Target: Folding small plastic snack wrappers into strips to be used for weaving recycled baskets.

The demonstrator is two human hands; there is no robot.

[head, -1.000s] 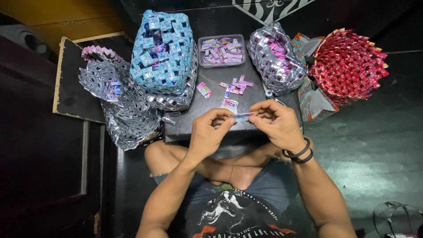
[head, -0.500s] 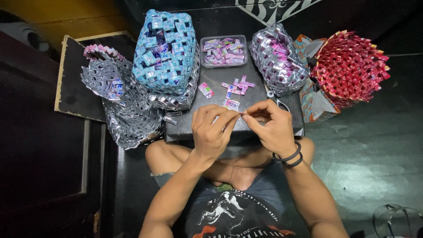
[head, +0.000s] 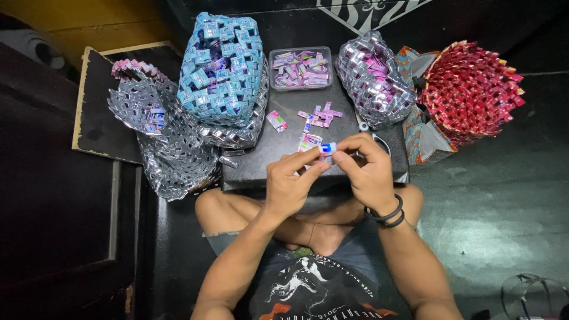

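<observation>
Fingers (head: 309, 161) of the left hand (head: 290, 184) and right hand (head: 367, 172) pinch a small folded wrapper strip (head: 328, 148), blue, white and pink, just above the dark surface (head: 284, 157). Behind sits a clear tray (head: 300, 68) of pink folded pieces, between a blue woven basket (head: 222, 65) and a silver one (head: 373, 77).

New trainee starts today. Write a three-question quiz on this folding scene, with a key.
1. True or false: both hands pinch the small folded wrapper piece.
2. What holds the loose folded pieces at the back of the black board? A clear tray, B red basket, C blue bag.
3. Which wrist wears dark bands?

Key
1. True: left hand and right hand both grip it.
2. A, the clear tray.
3. The right.
</observation>
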